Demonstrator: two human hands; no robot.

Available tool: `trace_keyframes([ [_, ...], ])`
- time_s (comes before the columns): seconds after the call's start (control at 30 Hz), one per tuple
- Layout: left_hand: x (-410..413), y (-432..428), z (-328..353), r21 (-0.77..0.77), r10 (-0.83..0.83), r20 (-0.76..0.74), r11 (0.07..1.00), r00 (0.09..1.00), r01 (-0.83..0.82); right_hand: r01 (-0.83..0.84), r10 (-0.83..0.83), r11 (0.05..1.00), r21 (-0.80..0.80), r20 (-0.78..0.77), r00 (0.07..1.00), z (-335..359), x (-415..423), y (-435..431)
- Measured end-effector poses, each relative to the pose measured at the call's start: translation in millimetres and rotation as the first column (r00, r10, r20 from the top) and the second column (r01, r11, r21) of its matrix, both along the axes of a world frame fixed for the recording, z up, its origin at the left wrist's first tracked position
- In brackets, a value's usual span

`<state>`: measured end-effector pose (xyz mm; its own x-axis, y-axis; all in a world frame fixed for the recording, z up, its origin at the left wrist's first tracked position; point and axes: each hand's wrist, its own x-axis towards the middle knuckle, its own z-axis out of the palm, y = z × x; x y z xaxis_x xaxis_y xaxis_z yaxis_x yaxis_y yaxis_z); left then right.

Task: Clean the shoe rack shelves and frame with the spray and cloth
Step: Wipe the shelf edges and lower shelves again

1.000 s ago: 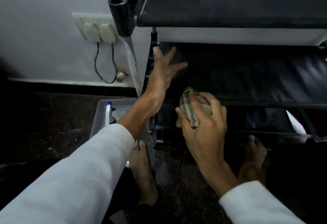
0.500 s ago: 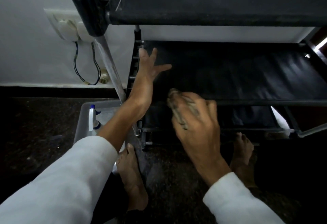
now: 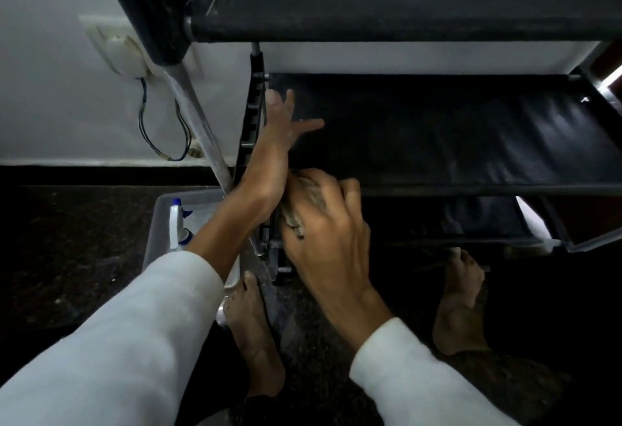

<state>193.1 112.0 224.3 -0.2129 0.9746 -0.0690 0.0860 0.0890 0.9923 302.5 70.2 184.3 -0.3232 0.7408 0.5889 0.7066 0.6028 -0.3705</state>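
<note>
I see the left hand (image 3: 274,142) open, fingers spread on the left end of the middle shelf (image 3: 437,132), steadying the light shoe rack (image 3: 370,26), I judge; the right hand (image 3: 323,233) grips the bunched cloth (image 3: 304,196) at the shelf's front corner by the side frame (image 3: 254,112); the spray bottle (image 3: 176,223) stands in a grey tub (image 3: 152,233) beside the rack, handy for re-wetting.

Dim, soft-focus view; wide-angle bending at edges; floor nearly black.
</note>
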Motion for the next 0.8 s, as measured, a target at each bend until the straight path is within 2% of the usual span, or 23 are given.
trace_keyframes([
  [0.13, 2.5, 0.3, -10.0, 0.016, -0.07, -0.331, 0.997, 0.941, 0.08, 0.001, -0.001, 1.0, -0.003, 0.025, 1.0, 2.9, 41.0, 17.3],
  [0.3, 5.7, 0.4, -9.1, -0.031, -0.097, -0.43, 0.995, 0.897, 0.093, 0.214, -0.213, 0.974, -0.076, 0.013, 0.977, 6.9, 129.7, 42.8],
  [0.37, 9.7, -0.3, -8.9, -0.047, -0.092, -0.47, 0.996, 0.878, 0.079, 0.26, -0.271, 0.956, -0.134, -0.069, 0.96, 12.1, 153.2, 48.7],
  [0.43, 16.4, 2.2, -9.0, -0.04, -0.113, -0.55, 0.993, 0.828, 0.109, 0.239, -0.286, 0.951, -0.196, -0.26, 0.922, 13.2, 162.2, 45.1],
  [0.5, 28.0, 11.5, -8.7, 0.012, -0.125, -0.673, 0.984, 0.729, 0.179, 0.152, -0.299, 0.94, -0.305, -0.525, 0.797, 10.7, 163.8, 36.8],
  [0.57, 44.6, 25.7, -3.9, 0.071, -0.113, -0.77, 0.963, 0.628, 0.26, 0.033, -0.336, 0.917, -0.399, -0.722, 0.605, 5.1, 164.9, 28.6],
  [0.63, 59.7, 41.6, -0.5, 0.1, -0.094, -0.85, 0.938, 0.519, 0.332, -0.063, -0.345, 0.908, -0.415, -0.822, 0.454, 2.2, 166.1, 24.1],
  [0.7, 68.9, 54.2, -2.1, 0.116, -0.067, -0.885, 0.927, 0.46, 0.358, -0.159, -0.373, 0.885, -0.438, -0.87, 0.321, 5.9, 165.0, 21.3],
  [0.77, 73.6, 59.3, -8.1, 0.133, -0.041, -0.883, 0.933, 0.468, 0.333, -0.242, -0.423, 0.839, -0.487, -0.864, 0.274, 8.5, 163.7, 18.7],
  [0.8, 74.6, 60.3, -11.2, 0.129, -0.041, -0.871, 0.942, 0.489, 0.308, -0.252, -0.428, 0.824, -0.506, -0.85, 0.308, 12.0, 161.7, 17.5],
])
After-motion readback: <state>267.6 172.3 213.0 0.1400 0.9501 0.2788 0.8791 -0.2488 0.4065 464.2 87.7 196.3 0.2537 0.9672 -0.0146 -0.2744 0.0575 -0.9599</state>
